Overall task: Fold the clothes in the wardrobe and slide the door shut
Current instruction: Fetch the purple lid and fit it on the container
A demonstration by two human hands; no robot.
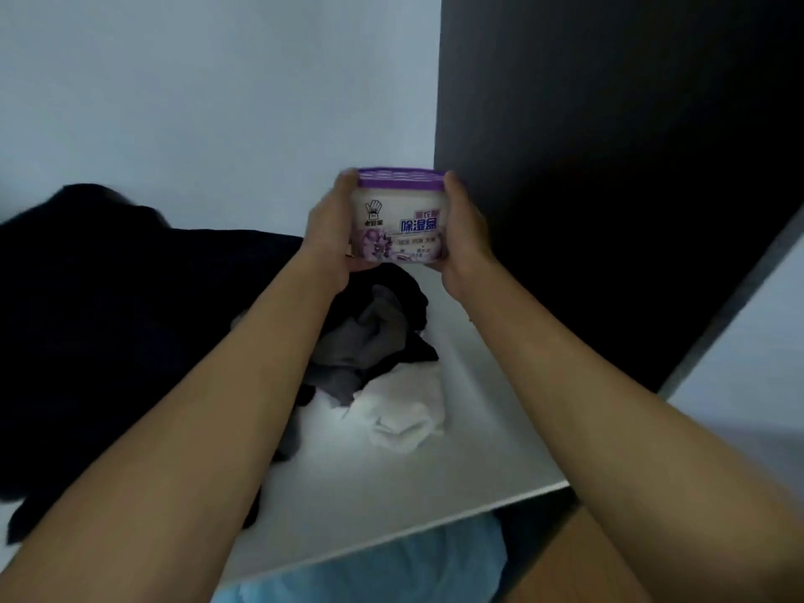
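Observation:
A white tub with a purple lid (400, 219), a dehumidifier box with printed labels, is held up above the wardrobe shelf (487, 433). My left hand (333, 237) grips its left side and my right hand (463, 237) grips its right side. Below the tub lies a crumpled heap: a dark grey garment (374, 337) and a white garment (404, 415). A large dark garment (108, 341) is piled on the left part of the shelf. The dark sliding door (609, 167) stands at the right.
The pale back wall (217, 102) of the wardrobe rises behind the shelf. Under the shelf's front edge a light blue bag or cloth (391, 572) shows. A wooden floor strip (578, 559) is at the lower right.

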